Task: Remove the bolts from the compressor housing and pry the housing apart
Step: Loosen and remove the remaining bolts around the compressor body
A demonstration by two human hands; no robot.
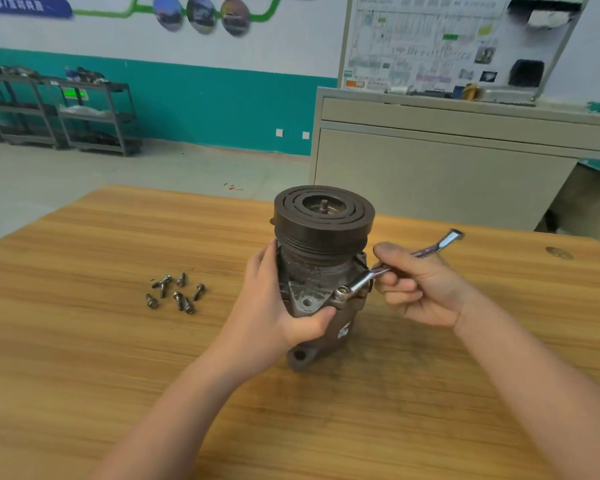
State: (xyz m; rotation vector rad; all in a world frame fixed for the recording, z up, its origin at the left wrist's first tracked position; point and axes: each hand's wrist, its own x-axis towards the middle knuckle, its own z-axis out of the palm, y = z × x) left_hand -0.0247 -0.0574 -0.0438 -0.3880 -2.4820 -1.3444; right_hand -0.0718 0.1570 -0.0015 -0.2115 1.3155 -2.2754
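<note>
Compressor housing [321, 282], grey cast metal under a dark pulley, stood upright mid wooden table [84, 341], grasped by the left hand [274, 303]. Right hand [420, 285] gripped a chrome wrench [378, 271] seated on its flange. Loose bolts [175, 292] lay left; beige cabinet [447, 168], teal wall [205, 109] beyond.

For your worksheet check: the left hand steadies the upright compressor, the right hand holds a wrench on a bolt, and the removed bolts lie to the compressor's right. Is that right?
One detail is wrong. The head view shows the removed bolts lying to the left of the compressor, not the right. The left hand steadies it and the right hand holds the wrench, as stated.
</note>
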